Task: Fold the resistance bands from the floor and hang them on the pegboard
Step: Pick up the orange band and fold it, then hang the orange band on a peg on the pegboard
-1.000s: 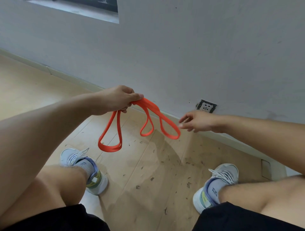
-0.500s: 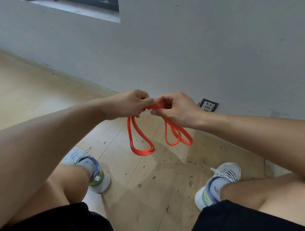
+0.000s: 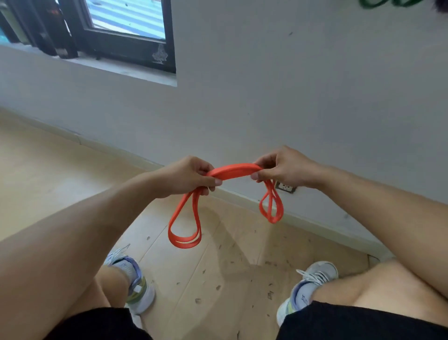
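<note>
Gripping an orange band at chest height, left hand and right hand each pinching one end, doubled loops dangling above the floor, wall behind.

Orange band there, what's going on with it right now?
A person holds the orange resistance band up in front of them with both hands. The left hand grips one end of a short bunched stretch, the right hand pinches the other, and a doubled loop hangs below each hand. The band is off the floor and partly folded, not yet hung. Something green shows on the wall at the top edge.
</note>
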The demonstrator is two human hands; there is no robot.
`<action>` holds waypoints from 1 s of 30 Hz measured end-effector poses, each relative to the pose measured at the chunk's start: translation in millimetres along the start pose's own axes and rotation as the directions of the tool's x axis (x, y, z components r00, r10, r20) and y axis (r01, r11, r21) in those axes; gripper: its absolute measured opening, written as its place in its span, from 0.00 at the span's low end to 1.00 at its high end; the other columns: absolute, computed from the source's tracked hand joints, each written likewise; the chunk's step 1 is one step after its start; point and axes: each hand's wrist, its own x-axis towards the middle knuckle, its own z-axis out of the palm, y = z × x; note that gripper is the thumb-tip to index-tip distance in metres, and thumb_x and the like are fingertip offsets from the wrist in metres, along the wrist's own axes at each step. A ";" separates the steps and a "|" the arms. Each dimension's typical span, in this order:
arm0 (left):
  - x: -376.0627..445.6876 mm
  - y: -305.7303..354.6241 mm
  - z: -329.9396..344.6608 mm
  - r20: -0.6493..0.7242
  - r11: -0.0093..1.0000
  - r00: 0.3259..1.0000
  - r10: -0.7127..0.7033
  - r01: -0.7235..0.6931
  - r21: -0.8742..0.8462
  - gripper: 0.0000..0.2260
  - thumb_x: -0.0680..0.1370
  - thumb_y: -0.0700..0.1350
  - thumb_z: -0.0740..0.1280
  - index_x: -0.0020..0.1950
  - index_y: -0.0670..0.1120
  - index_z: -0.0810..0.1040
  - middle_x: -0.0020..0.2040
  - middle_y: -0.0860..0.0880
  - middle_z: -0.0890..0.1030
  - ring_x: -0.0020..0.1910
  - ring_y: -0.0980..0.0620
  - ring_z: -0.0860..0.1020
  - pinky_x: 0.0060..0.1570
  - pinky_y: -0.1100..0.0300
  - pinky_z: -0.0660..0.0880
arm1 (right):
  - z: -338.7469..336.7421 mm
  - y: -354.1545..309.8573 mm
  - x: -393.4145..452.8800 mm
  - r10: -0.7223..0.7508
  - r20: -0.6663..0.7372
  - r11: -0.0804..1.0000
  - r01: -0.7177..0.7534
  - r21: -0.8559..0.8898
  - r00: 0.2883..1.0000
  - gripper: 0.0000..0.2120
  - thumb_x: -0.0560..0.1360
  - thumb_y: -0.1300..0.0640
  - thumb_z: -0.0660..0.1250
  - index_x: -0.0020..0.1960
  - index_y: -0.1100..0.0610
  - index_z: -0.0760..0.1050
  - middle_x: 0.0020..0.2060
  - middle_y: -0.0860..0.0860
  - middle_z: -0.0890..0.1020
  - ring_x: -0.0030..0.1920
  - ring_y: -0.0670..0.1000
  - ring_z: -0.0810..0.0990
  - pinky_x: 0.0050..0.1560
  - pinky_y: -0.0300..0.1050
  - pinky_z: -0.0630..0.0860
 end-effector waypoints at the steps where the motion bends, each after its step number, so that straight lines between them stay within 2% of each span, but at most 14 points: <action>1: -4.0 5.4 3.1 -0.011 1.000 1.000 0.019 -0.018 0.025 0.07 0.79 0.47 0.72 0.51 0.44 0.84 0.42 0.48 0.86 0.39 0.54 0.84 0.46 0.60 0.82 | -2.7 -1.3 -5.1 0.033 0.035 0.999 -0.032 -0.032 0.999 0.07 0.76 0.54 0.76 0.53 0.51 0.86 0.42 0.47 0.89 0.39 0.38 0.84 0.45 0.36 0.76; 3: -12.4 18.4 9.7 -0.034 0.997 0.998 0.050 -0.047 0.067 0.06 0.79 0.46 0.72 0.50 0.44 0.85 0.42 0.48 0.86 0.37 0.56 0.83 0.41 0.64 0.80 | -5.3 -3.9 -14.1 0.076 0.084 0.994 -0.069 -0.080 0.994 0.05 0.76 0.53 0.76 0.52 0.49 0.86 0.40 0.45 0.88 0.37 0.37 0.82 0.45 0.38 0.74; 5: -17.9 33.2 10.9 -0.047 0.994 0.996 0.078 -0.074 0.082 0.07 0.80 0.45 0.72 0.50 0.42 0.84 0.42 0.49 0.86 0.36 0.57 0.82 0.40 0.65 0.80 | -5.4 -8.1 -21.3 0.068 0.113 0.996 -0.061 -0.061 0.991 0.07 0.75 0.54 0.77 0.53 0.50 0.84 0.40 0.45 0.87 0.39 0.40 0.84 0.46 0.40 0.75; 8: -19.0 55.0 5.5 -0.036 0.988 0.992 0.121 -0.117 0.102 0.06 0.80 0.45 0.71 0.53 0.44 0.82 0.43 0.48 0.87 0.37 0.55 0.82 0.41 0.62 0.80 | -0.6 -18.4 -19.3 0.010 0.137 0.976 -0.039 0.213 0.991 0.20 0.73 0.62 0.78 0.61 0.54 0.74 0.50 0.54 0.88 0.50 0.52 0.87 0.54 0.46 0.81; 10: -11.3 56.5 7.1 -0.043 0.994 0.993 0.112 -0.111 0.023 0.09 0.79 0.45 0.72 0.57 0.45 0.77 0.44 0.46 0.87 0.37 0.53 0.82 0.42 0.59 0.80 | 4.8 -22.9 -9.1 -0.027 0.089 0.919 -0.010 0.394 0.996 0.21 0.73 0.65 0.78 0.58 0.58 0.69 0.52 0.58 0.87 0.55 0.58 0.87 0.60 0.53 0.82; 12: 1.6 43.1 13.9 -0.082 0.994 0.992 0.093 -0.097 -0.051 0.10 0.80 0.44 0.71 0.56 0.44 0.72 0.45 0.43 0.87 0.37 0.53 0.81 0.45 0.54 0.81 | 17.6 -12.9 6.7 -0.056 0.030 0.877 0.035 0.479 0.998 0.19 0.72 0.67 0.78 0.52 0.59 0.69 0.51 0.61 0.87 0.55 0.62 0.86 0.61 0.59 0.82; 15: 28.2 13.0 18.6 -0.094 0.993 0.989 0.112 -0.116 -0.035 0.10 0.80 0.43 0.71 0.54 0.44 0.70 0.44 0.45 0.87 0.37 0.52 0.81 0.47 0.49 0.81 | 39.5 10.8 30.3 -0.072 0.015 0.920 0.061 0.387 0.997 0.16 0.70 0.66 0.80 0.49 0.58 0.74 0.45 0.56 0.87 0.49 0.57 0.88 0.58 0.58 0.83; 17: 43.9 0.6 16.4 -0.089 0.992 0.989 0.116 -0.120 -0.034 0.09 0.80 0.44 0.71 0.53 0.46 0.71 0.43 0.47 0.87 0.36 0.53 0.80 0.43 0.54 0.81 | 45.7 22.9 44.9 -0.058 -0.058 0.915 0.076 0.396 0.997 0.14 0.71 0.66 0.80 0.46 0.57 0.76 0.38 0.48 0.86 0.43 0.51 0.87 0.54 0.53 0.83; 19: 63.1 -5.2 14.1 -0.168 0.986 0.978 0.125 -0.142 -0.089 0.08 0.79 0.44 0.71 0.52 0.46 0.72 0.42 0.46 0.86 0.35 0.54 0.79 0.39 0.58 0.78 | 43.4 29.0 62.6 -0.036 -0.151 0.909 0.095 0.405 0.988 0.13 0.71 0.63 0.80 0.43 0.54 0.76 0.34 0.44 0.84 0.38 0.47 0.85 0.48 0.48 0.82; 20: 72.8 -5.0 14.6 -0.226 0.982 0.967 0.119 -0.149 -0.119 0.08 0.79 0.43 0.73 0.51 0.46 0.73 0.41 0.45 0.86 0.35 0.54 0.79 0.37 0.60 0.77 | 40.0 31.5 71.0 -0.017 -0.204 0.910 0.099 0.404 0.979 0.13 0.70 0.62 0.81 0.42 0.52 0.77 0.33 0.44 0.83 0.37 0.47 0.84 0.46 0.49 0.83; 22: 91.4 -1.5 15.9 -0.331 0.963 0.941 0.071 -0.151 -0.223 0.09 0.76 0.40 0.75 0.49 0.45 0.76 0.39 0.46 0.85 0.34 0.55 0.80 0.36 0.63 0.77 | 30.6 35.7 83.5 0.039 -0.291 0.906 0.089 0.414 0.956 0.13 0.70 0.61 0.81 0.41 0.51 0.78 0.34 0.47 0.84 0.39 0.53 0.86 0.48 0.56 0.84; 24: 109.5 7.9 11.0 -0.389 0.944 0.921 0.037 -0.160 -0.288 0.10 0.74 0.40 0.77 0.48 0.48 0.78 0.37 0.48 0.85 0.34 0.54 0.82 0.38 0.59 0.79 | 13.6 33.6 89.7 0.088 -0.326 0.898 0.066 0.435 0.941 0.13 0.71 0.62 0.80 0.41 0.50 0.78 0.37 0.49 0.85 0.42 0.55 0.86 0.50 0.58 0.84; 27: 125.0 40.1 -20.1 -0.349 0.925 0.937 0.007 -0.139 -0.354 0.08 0.73 0.44 0.78 0.47 0.51 0.81 0.37 0.46 0.86 0.37 0.50 0.84 0.41 0.57 0.79 | -30.2 15.2 87.7 0.170 -0.323 0.878 0.006 0.479 0.931 0.13 0.72 0.64 0.79 0.43 0.48 0.79 0.39 0.46 0.86 0.44 0.48 0.86 0.51 0.49 0.83; 30: 119.3 102.0 -64.5 -0.268 0.907 0.963 0.006 -0.119 -0.404 0.06 0.73 0.43 0.78 0.45 0.46 0.83 0.39 0.43 0.86 0.40 0.45 0.85 0.44 0.55 0.81 | -88.1 -29.0 70.2 0.222 -0.335 0.874 -0.034 0.485 0.916 0.12 0.72 0.63 0.79 0.46 0.48 0.81 0.41 0.44 0.87 0.45 0.45 0.86 0.51 0.42 0.81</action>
